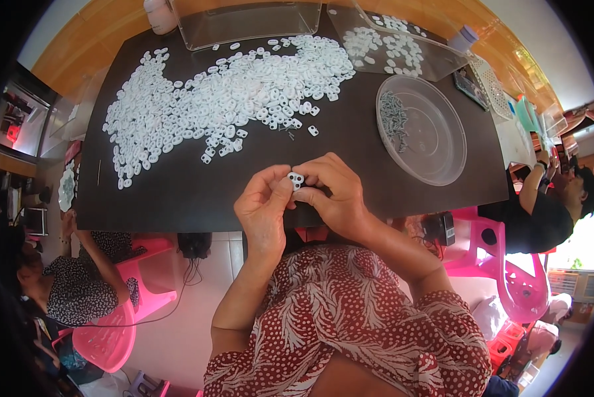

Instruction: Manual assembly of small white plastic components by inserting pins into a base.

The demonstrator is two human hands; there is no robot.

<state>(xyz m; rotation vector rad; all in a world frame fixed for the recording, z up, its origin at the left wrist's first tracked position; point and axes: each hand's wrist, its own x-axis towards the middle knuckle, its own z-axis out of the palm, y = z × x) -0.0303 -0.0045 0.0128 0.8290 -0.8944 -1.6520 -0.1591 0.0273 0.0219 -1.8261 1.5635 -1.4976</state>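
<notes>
Between my two hands, above the near edge of the dark table, is a small white plastic piece with dark round holes. My left hand pinches it from the left with thumb and fingers. From the right, my right hand has its thumb and forefinger closed on the same piece. Whether a screw sits in it is hidden by the fingers. Farther off lies a wide heap of small white oval pieces, with a few dark screws at its near side. Some loose white pieces lie nearest my hands.
A round clear plastic tray at the right holds many grey screws. Clear bins stand at the back, one with white pieces inside. A phone lies at the far right. People sit on both sides, near pink chairs.
</notes>
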